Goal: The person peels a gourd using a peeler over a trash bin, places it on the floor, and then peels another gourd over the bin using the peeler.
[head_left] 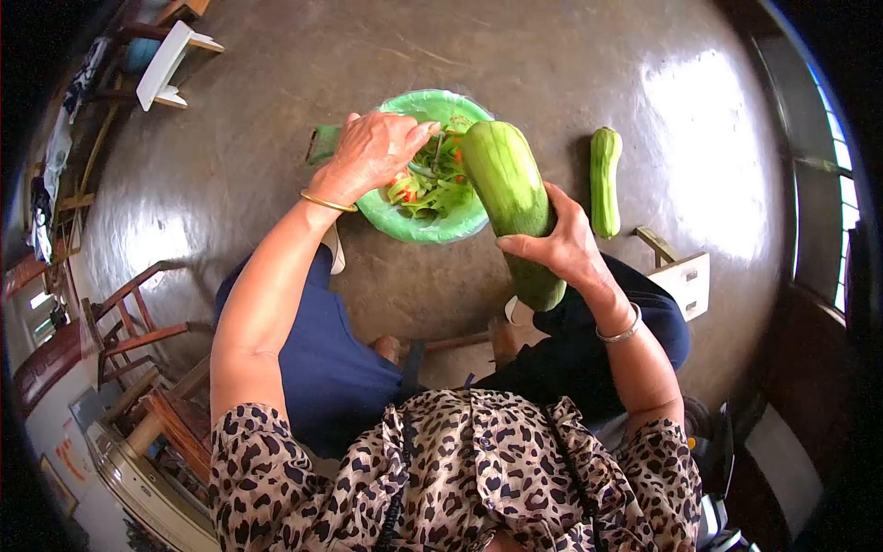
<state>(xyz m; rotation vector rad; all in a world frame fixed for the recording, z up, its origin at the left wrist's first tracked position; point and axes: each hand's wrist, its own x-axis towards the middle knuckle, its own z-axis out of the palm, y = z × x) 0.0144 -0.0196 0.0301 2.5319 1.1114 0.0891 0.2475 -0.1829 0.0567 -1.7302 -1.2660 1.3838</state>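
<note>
In my right hand (pixel 561 235) is a large green gourd (pixel 509 175), gripped around its lower half with the thumb across the front. Its upper part is pale and peeled, while dark green skin covers the lower end. My left hand (pixel 377 152) is closed over the bin's left side, beside the gourd's top. A thin tool, apparently a peeler (pixel 438 152), shows under its fingers; most of it is hidden. Below both hands stands a green bin (pixel 428 230) with a clear plastic liner, holding green peelings (pixel 446 196) and some red scraps.
A second, slimmer pale-green gourd (pixel 605 182) lies on the floor to the right. Near my right knee is a small white-topped stool (pixel 682 285). Another white stool (pixel 166 64) stands at the upper left. A wooden chair (pixel 138 322) is on the left.
</note>
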